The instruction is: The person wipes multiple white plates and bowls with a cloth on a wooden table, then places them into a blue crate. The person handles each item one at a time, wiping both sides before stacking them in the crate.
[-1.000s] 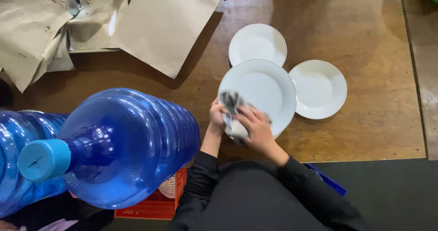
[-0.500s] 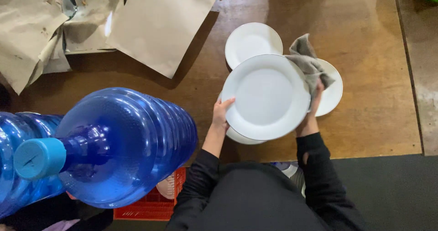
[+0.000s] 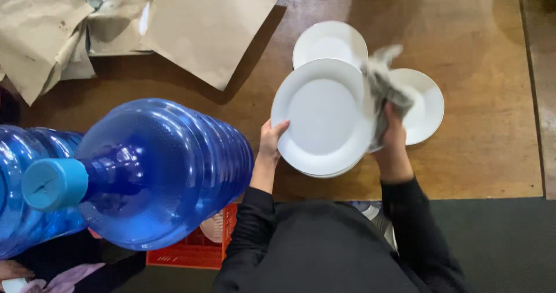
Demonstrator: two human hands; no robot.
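My left hand (image 3: pixel 270 140) grips the left rim of a large white plate (image 3: pixel 321 114), held up over the wooden table (image 3: pixel 475 67). At the plate's right rim my right hand (image 3: pixel 394 136) presses a crumpled grey cloth (image 3: pixel 382 87). The rim of another white plate (image 3: pixel 324 174) shows just under the held one. Two smaller white plates lie on the table: one (image 3: pixel 329 39) behind the held plate, one (image 3: pixel 425 105) to its right, partly behind the cloth.
Two big blue water bottles with light-blue caps (image 3: pixel 145 171) stand close at my left. Crumpled brown paper sheets (image 3: pixel 202 26) cover the table's far left. An orange crate (image 3: pixel 194 252) sits below the table edge. Dark floor (image 3: pixel 498 241) lies to the right.
A second ago both hands rubbed the cloth at the plate's near-left edge. The right hand carried the cloth to the plate's right rim, and the plate now sits slightly further left.
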